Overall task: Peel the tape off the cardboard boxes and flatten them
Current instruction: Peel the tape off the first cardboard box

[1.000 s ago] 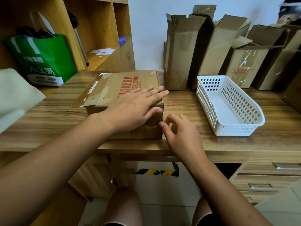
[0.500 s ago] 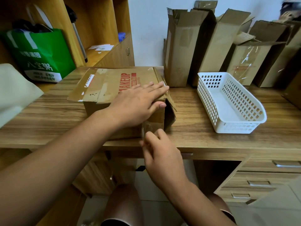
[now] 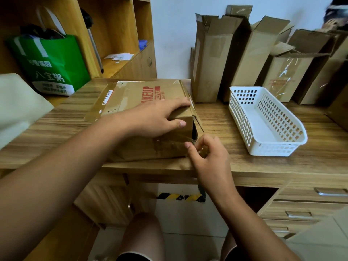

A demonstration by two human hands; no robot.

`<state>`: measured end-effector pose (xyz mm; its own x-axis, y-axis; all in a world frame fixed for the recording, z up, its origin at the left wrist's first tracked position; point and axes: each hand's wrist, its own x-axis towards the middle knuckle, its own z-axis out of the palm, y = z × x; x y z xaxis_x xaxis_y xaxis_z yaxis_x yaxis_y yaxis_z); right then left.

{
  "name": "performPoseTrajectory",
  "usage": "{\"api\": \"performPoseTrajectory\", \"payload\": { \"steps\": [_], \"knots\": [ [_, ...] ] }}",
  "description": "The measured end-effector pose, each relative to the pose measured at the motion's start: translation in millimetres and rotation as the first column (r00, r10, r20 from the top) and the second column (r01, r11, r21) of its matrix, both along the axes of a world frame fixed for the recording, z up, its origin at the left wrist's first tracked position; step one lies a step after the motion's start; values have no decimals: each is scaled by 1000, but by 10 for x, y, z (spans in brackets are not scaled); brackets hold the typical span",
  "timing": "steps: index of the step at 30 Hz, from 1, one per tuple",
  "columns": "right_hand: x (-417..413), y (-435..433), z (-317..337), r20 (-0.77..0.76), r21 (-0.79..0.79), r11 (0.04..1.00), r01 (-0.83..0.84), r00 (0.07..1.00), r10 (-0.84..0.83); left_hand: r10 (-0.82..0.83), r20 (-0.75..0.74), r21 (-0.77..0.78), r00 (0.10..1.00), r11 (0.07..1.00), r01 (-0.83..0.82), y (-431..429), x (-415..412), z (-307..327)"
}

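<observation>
A brown cardboard box (image 3: 131, 95) with red print lies on the wooden worktop (image 3: 216, 119), near its front edge. Our left grip (image 3: 156, 119) presses flat on the box top, fingers straight, thumb against the near side. Our right grip (image 3: 209, 157) pinches a strip of clear tape (image 3: 180, 139) at the box's near right corner.

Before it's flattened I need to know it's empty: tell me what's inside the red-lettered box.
Only a dark gap shows at the right end of the red-lettered box, which stands ajar. Nothing inside is visible; the closed top, under the left hand, covers the rest.
</observation>
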<state>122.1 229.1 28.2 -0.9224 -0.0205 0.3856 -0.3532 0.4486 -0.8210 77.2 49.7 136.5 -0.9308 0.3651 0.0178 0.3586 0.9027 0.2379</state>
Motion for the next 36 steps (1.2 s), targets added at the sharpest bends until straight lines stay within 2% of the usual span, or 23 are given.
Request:
{"api": "performPoseTrajectory", "payload": {
  "steps": [4, 9, 18, 23, 30, 36],
  "knots": [
    [23, -17, -1, -22, -30, 999, -36, 999, 36, -59, 76, 31, 995, 998, 57, -108, -39, 82],
    [48, -70, 2, -129, -33, 990, -136, 983, 131, -76, 60, 156, 995, 986, 66, -168, -76, -1],
    [102, -234, -33, -210, -37, 985, -169, 965, 158, -54, 21, 144, 998, 988, 50, -158, -79, -49],
    [258, -355, -17, -240, 15, 968, -251, 939, 247, -59, 28, 156, 998, 986, 54, -167, -99, -53],
    [279, -330, -33, -225, -51, 946, -320, 927, 301, -55, 12, 166, 998, 985, 52, -160, -97, -60],
    [105, -147, 65, -37, -284, 923, -258, 965, 258, 27, -68, 171, 997, 985, -15, -91, -106, -86]
  ]
}}
